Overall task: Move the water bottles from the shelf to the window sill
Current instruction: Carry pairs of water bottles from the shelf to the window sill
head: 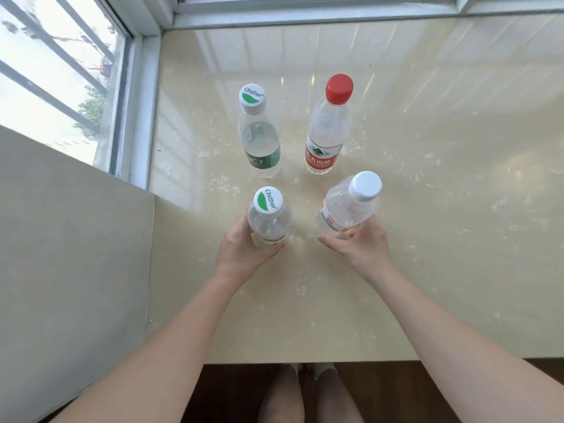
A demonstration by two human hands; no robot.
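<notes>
the fingers of your left hand (244,248) clasp an upright cestbon bottle (270,221) and those of your right hand (363,245) a tilted white-capped bottle (348,209), both low at the window sill (442,184), seemingly to stand them before the red-capped bottle (328,129) and green-labelled bottle (261,138).

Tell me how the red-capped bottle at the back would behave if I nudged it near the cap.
The red-capped bottle is tall, narrow and upright on the glossy window sill, so a high nudge would probably tip it rather than slide it. It seems to hold water, so it is likely hefty for its size. On its side, the round body would probably roll.
</notes>
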